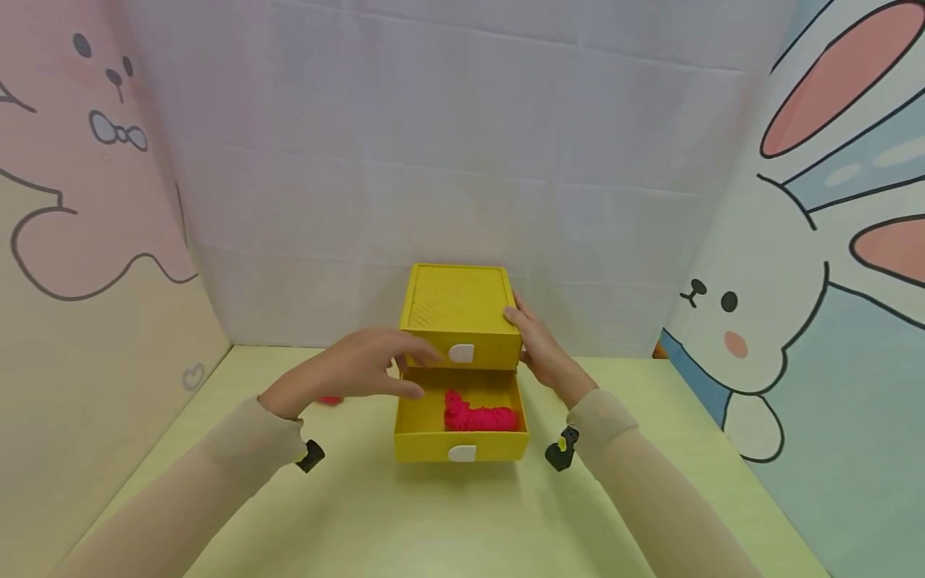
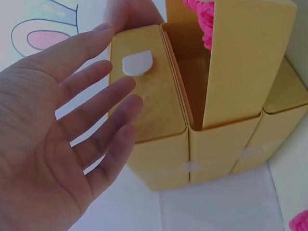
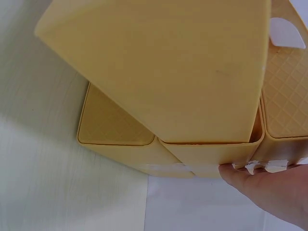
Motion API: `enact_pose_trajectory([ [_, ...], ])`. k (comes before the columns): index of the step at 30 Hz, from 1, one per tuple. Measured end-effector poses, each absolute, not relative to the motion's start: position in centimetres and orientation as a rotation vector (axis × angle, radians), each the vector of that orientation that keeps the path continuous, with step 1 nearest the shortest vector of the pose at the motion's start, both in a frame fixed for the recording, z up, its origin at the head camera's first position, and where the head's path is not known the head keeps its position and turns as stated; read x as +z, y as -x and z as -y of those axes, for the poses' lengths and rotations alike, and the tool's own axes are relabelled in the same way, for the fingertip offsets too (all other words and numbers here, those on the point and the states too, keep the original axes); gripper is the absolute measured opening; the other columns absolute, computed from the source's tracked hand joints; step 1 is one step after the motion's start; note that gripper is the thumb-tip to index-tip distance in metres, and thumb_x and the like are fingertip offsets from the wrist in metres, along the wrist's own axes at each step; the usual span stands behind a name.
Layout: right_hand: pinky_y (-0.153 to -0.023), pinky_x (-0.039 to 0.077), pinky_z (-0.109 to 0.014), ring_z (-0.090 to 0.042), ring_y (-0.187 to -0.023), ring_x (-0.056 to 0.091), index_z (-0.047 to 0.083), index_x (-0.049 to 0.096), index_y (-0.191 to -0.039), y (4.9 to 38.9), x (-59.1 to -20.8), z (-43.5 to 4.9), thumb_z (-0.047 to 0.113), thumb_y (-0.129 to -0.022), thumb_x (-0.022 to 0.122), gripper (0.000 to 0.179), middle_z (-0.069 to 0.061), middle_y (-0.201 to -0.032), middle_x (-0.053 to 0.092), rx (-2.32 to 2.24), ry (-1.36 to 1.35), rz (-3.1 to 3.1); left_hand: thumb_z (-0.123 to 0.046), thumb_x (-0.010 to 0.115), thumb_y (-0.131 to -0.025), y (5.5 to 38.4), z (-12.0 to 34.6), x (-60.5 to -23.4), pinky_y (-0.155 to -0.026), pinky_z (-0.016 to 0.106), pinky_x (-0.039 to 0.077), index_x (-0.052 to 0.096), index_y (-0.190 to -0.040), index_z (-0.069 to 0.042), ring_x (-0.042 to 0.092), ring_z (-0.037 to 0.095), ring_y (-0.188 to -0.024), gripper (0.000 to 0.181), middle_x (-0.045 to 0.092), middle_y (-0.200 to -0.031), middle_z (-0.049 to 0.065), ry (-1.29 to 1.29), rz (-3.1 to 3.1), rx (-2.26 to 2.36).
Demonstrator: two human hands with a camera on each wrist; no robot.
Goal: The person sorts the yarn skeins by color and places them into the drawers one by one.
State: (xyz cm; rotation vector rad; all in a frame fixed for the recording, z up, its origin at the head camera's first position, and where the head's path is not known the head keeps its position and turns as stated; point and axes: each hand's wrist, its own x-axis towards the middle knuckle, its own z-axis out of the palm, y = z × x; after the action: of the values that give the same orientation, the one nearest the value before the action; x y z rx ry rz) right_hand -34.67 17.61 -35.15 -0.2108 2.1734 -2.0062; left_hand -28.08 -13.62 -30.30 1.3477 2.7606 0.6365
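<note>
Bracing the yellow drawer box (image 1: pixel 458 291) from the side, the person's right grip (image 1: pixel 540 345) hooks its thumb over the top edge, probably to keep the box from sliding on the worktop (image 1: pixel 462 526). The left grip (image 1: pixel 364 361), spread and holding nothing, hangs before the top drawer (image 1: pixel 495 353), near the open middle drawer (image 1: pixel 426 448), whose pulled-out position seemingly exposes the pink yarn bundle (image 1: pixel 482 418) inside.

A bundle (image 1: pixel 480 417) lies rightward in the middle drawer (image 1: pixel 426 448), below the top drawer (image 1: pixel 495 353).
</note>
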Motion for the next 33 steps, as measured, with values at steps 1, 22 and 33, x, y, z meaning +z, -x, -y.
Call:
enact_pose_trajectory([
  [1, -0.125, 0.024, -0.067, -0.035, -0.157, 0.029, 0.038, 0.007, -0.172, 34.7, -35.2, -17.6, 0.042, -0.114, 0.040, 0.067, 0.002, -0.179, 0.009, -2.007, 0.212, -2.174, -0.036, 0.084, -0.094, 28.1, 13.9, -30.3, -0.084, 0.036, 0.058, 0.071, -0.137, -0.021, 0.071, 0.016, -0.097, 0.048, 0.073, -0.122, -0.010, -1.355, -2.762, 0.641],
  [22, -0.126, 0.025, -0.066, -0.035, -0.157, 0.030, 0.036, 0.006, -0.172, 34.6, -34.9, -17.2, 0.041, -0.114, 0.040, 0.068, 0.001, -0.179, 0.010, -2.005, 0.222, -2.178, -0.036, 0.083, -0.094, 30.2, 21.5, -34.1, -0.091, 0.044, 0.059, 0.071, -0.135, -0.020, 0.070, 0.018, -0.104, 0.045, 0.073, -0.121, -0.002, -0.989, -2.815, 0.776],
  [33, -0.126, 0.023, -0.066, -0.034, -0.157, 0.029, 0.037, 0.007, -0.172, 34.7, -35.2, -17.5, 0.042, -0.114, 0.040, 0.067, 0.002, -0.179, 0.010, -2.014, 0.227, -2.174, -0.034, 0.082, -0.095, 32.3, 24.4, -36.9, -0.094, 0.052, 0.059, 0.070, -0.134, -0.015, 0.068, 0.029, -0.114, 0.045, 0.074, -0.124, 0.003, -0.877, -2.883, 0.726],
])
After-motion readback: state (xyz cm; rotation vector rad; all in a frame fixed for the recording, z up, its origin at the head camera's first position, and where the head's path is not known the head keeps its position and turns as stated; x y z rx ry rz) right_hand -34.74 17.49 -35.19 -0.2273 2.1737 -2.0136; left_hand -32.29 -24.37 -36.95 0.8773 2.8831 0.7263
